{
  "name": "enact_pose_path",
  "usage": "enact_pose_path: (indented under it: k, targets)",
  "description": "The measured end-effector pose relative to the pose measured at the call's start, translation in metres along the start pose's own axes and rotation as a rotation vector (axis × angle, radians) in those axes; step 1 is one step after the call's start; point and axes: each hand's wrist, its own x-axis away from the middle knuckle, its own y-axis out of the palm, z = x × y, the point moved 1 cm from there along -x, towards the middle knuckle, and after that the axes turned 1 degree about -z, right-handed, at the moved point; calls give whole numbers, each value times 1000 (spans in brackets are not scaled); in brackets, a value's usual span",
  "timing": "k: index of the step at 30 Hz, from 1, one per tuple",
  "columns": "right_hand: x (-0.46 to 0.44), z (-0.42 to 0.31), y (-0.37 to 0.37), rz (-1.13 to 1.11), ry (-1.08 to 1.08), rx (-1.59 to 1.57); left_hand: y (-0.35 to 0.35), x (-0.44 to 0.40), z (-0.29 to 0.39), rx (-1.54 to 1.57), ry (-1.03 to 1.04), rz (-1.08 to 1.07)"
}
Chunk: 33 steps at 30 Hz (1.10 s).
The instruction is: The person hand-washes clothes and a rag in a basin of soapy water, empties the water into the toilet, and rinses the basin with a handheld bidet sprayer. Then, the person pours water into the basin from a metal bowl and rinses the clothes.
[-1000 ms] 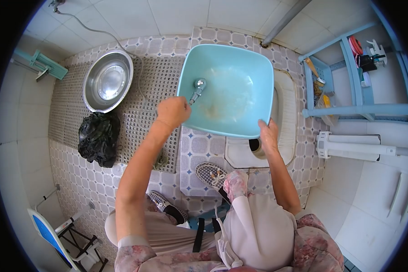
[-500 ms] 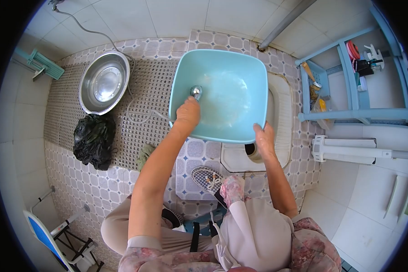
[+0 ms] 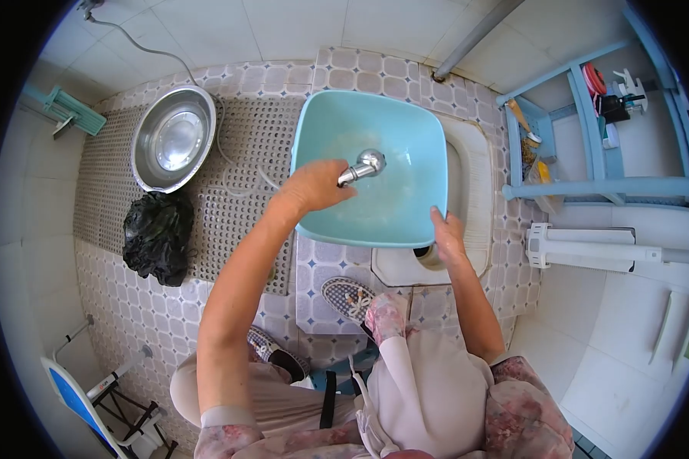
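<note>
My left hand (image 3: 316,186) is wrapped round the handle of a chrome shower head (image 3: 370,163), holding it over the inside of a light blue plastic basin (image 3: 308,126). A pale hose runs from behind that hand towards the floor on the left. At the basin's near right corner, my right hand (image 3: 449,233) grips the rim, thumb on the inner side. The basin is above a white squat toilet (image 3: 478,164) and hides part of it. I cannot make out any water spraying.
A steel bowl (image 3: 147,126) and a crumpled black plastic bag (image 3: 157,239) are on the perforated grey mat (image 3: 249,138) at left. To the right stand a blue shelf rack (image 3: 605,191) and a white long-handled mop (image 3: 582,247). A folded chair (image 3: 80,402) leans at lower left.
My left hand has lifted the shower head up and rightwards, from the basin's left side to nearer its middle. The basin has shifted slightly; my right hand still grips its rim.
</note>
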Motion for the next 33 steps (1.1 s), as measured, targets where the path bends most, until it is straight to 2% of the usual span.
enact_pose_path:
  k: [2,5,8,11,13,15,17,18,20,21,23,25,28,30,32,33]
  targets:
    - [-10,17,4,92,-91,231,-7,8,4,-201,-51,61]
    - [17,-25,18,218,-274,565,8,19,-16,-383,-155,9]
    - [33,-62,30,312,-710,1127,13,34,-18,-623,-78,19]
    - [10,-43,41,-91,-793,1650,23,44,-16,-641,2,242]
    - [3,-38,66,-510,-647,1396,29,45,-19,-596,0,316]
    - [-19,-10,94,-808,-878,1281,37,43,-23,-581,-72,382]
    - [-31,-10,122,-839,-1175,1230,46,41,-25,-596,-216,424]
    - [-39,-12,133,-850,-1321,1196,45,39,-23,-495,-300,376]
    - [-67,-21,154,-760,-1365,1326,40,38,-20,-296,-467,270]
    - [-83,-26,163,-717,-1390,1388,41,38,-24,-308,-468,279]
    - [-124,-36,169,-24,-1265,1275,45,39,-30,-328,-474,302]
    - [-139,-49,139,-10,-1074,1294,43,41,-28,-331,-480,310]
    - [-121,-33,114,27,-728,1522,40,40,-23,-283,-522,364]
    - [-95,-14,92,-127,-653,1634,43,39,-18,-246,-560,373]
    - [-55,-10,86,-592,-707,1795,40,38,-19,-235,-597,373]
    - [-36,-17,97,-831,-662,1772,39,38,-21,-236,-592,371]
